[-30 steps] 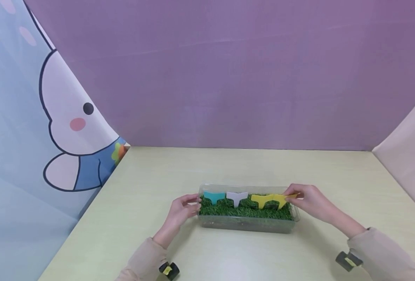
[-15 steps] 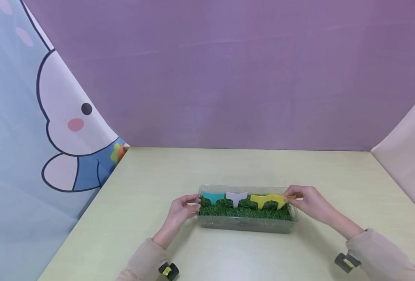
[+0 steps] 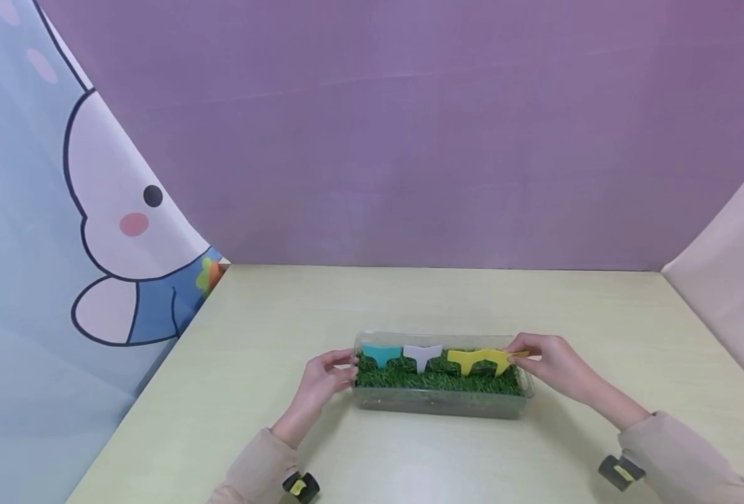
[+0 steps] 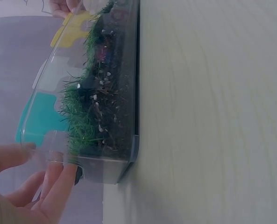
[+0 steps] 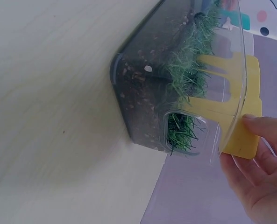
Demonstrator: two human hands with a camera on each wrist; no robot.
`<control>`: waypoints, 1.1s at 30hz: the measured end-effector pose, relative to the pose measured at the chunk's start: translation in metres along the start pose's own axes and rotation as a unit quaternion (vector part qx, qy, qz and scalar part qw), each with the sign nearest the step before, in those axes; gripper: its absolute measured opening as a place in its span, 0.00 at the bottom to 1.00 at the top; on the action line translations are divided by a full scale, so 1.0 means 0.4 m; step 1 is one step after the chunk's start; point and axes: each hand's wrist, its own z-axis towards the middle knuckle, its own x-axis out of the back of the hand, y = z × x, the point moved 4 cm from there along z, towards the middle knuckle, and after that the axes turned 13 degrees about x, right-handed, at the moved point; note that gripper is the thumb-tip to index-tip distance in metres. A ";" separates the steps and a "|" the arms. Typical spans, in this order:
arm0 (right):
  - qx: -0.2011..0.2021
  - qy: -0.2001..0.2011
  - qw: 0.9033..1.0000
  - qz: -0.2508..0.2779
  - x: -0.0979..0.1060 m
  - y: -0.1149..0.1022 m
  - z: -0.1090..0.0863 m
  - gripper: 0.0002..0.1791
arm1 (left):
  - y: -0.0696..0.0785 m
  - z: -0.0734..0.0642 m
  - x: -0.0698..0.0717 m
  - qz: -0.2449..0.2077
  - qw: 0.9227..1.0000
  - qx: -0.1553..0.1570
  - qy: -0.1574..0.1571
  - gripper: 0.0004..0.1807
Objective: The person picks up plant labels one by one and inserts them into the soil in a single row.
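Note:
A clear plastic planter box (image 3: 441,403) filled with dark soil and green grass stands on the table. My left hand (image 3: 321,380) holds its left end; in the left wrist view, the fingertips (image 4: 54,175) touch the end wall and rim. Between thumb and fingers, my right hand (image 3: 554,360) pinches a yellow T-shaped plant label (image 5: 241,135) at the box's right end, its stem reaching down to the grass. Beside it stands another yellow plant label (image 3: 466,360). Further left are a white-lilac label (image 3: 423,355) and a teal label (image 4: 42,119), both upright in the grass.
The pale wooden table (image 3: 283,308) extends around the box. A purple cloth (image 3: 409,140) hangs behind it, and a blue cloth with a cartoon figure (image 3: 120,175) covers the left side. A dark device (image 3: 621,472) sits at the right wrist, another (image 3: 301,486) at the left.
The head view has shifted slightly. My right hand and the yellow label have moved a little left and down. My left hand stays at the planter box's left end.

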 end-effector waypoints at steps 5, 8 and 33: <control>-0.012 0.000 1.000 -0.005 0.000 0.003 -0.001 0.08 | 0.002 0.000 -0.001 0.003 1.000 -0.005 -0.002 0.22; -0.012 0.003 1.000 -0.010 0.000 0.004 -0.003 0.09 | 0.002 0.001 -0.001 0.011 1.000 -0.012 -0.009 0.22; 0.007 0.048 0.998 -0.041 0.024 -0.007 -0.028 0.10 | 0.032 0.004 0.044 0.215 0.972 -0.098 -0.022 0.15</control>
